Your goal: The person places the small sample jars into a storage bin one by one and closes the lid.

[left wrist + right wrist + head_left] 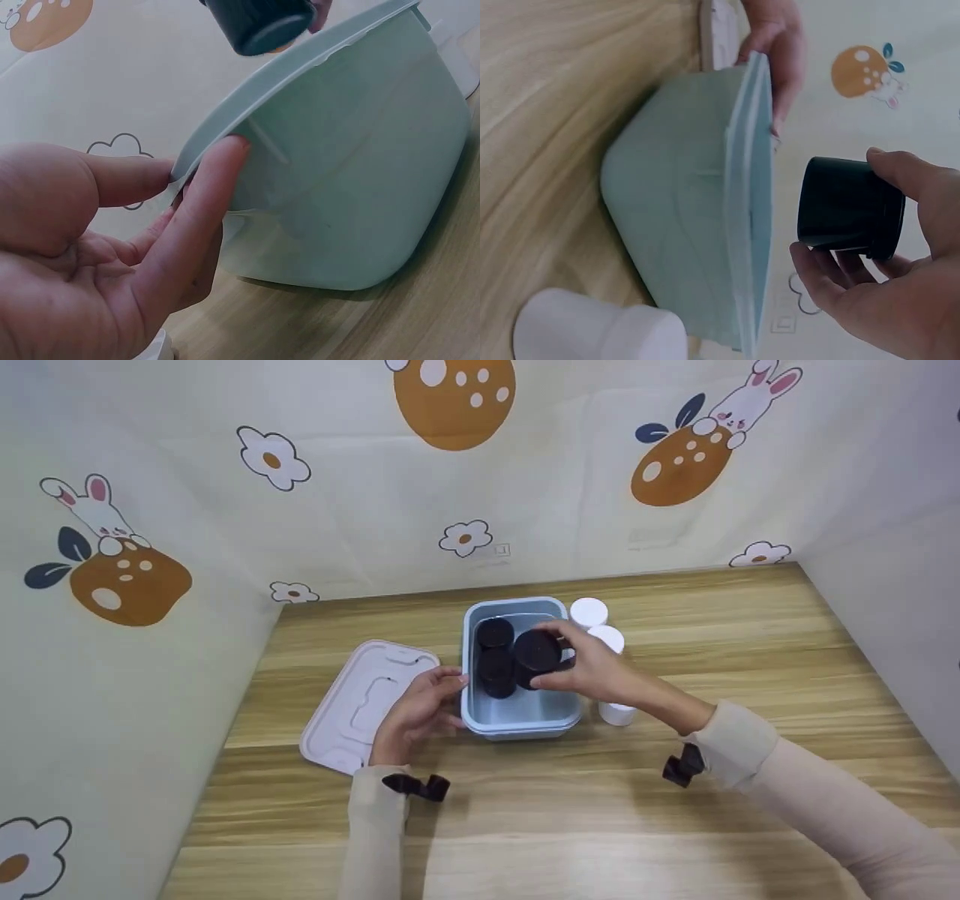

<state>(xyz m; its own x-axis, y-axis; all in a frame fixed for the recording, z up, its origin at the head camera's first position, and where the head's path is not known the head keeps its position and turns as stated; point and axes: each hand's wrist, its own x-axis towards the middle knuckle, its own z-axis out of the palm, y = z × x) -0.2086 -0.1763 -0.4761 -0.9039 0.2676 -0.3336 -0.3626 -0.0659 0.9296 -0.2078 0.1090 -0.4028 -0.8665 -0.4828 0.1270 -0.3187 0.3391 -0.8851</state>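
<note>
A light blue plastic bin stands on the wooden table. My left hand pinches its left rim between thumb and fingers, as the left wrist view shows up close. My right hand grips a black lidded jar by its sides, thumb opposite the fingers. This jar is upright over the right part of the bin; in the right wrist view the jar is above the rim. Inside, along the left wall, stand two other black jars, a far one and a near one.
White jars stand in a row along the bin's right side, partly behind my right hand and forearm. A pale pinkish lid lies flat left of the bin, partly under my left hand. A patterned cloth wall borders the table's back.
</note>
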